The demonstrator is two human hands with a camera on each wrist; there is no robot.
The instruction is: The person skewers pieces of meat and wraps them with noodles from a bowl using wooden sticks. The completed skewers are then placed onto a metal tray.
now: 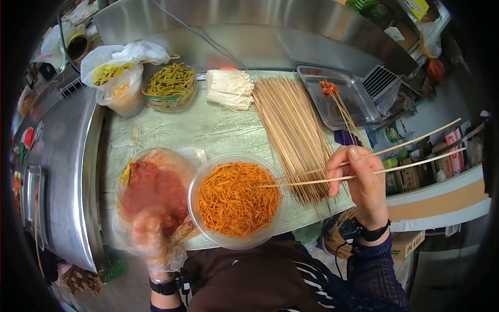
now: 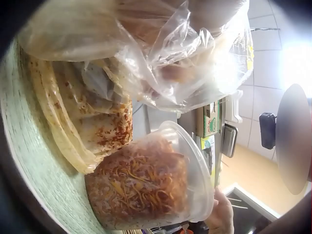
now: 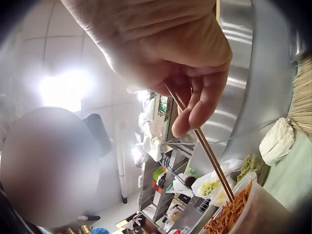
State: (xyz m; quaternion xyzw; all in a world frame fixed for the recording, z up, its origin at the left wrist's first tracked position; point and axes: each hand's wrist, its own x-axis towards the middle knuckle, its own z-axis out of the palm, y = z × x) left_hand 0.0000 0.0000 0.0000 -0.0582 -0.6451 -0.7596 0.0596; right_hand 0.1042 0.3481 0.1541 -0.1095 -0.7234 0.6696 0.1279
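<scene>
The bench [image 1: 218, 132], green with a wood-grain look, is the largest thing and carries the rest. On it, a broad bundle of bare thin skewers [image 1: 291, 130] fans out beyond the round tub, on the right side. Next in size is the clear, deep round tub [image 1: 285, 208], near the front edge of the bench and filled with orange shreds [image 1: 234, 203]. Just beside it on the left lies an open plastic bag [image 1: 165, 155] with red paste [image 1: 156, 182] in it; the left wrist view shows red smears on its yellowish film.

The clear rectangular tray [image 1: 358, 104] is at the far right, with a few sticks bearing red pieces [image 1: 329, 88] leaning over its near side. At the far left, a white plastic bag [image 1: 150, 51] covers part of a smaller tub [image 1: 125, 105]. Beside that is a glass bowl [image 1: 176, 107] of green cut pieces [image 1: 170, 80], then a pale bunch of thin mushrooms [image 1: 228, 89].

The right hand [image 1: 364, 182] grips two long wooden sticks [image 1: 400, 170], its fingers curled round them, and their tips reach into the orange shreds. The left hand [image 1: 150, 234], in a clear plastic glove, is at the near side of the red paste; the film blurs its fingers, so their grip cannot be told. The smallest thing is a thin yellowish loop [image 1: 135, 134], lying farther back.
</scene>
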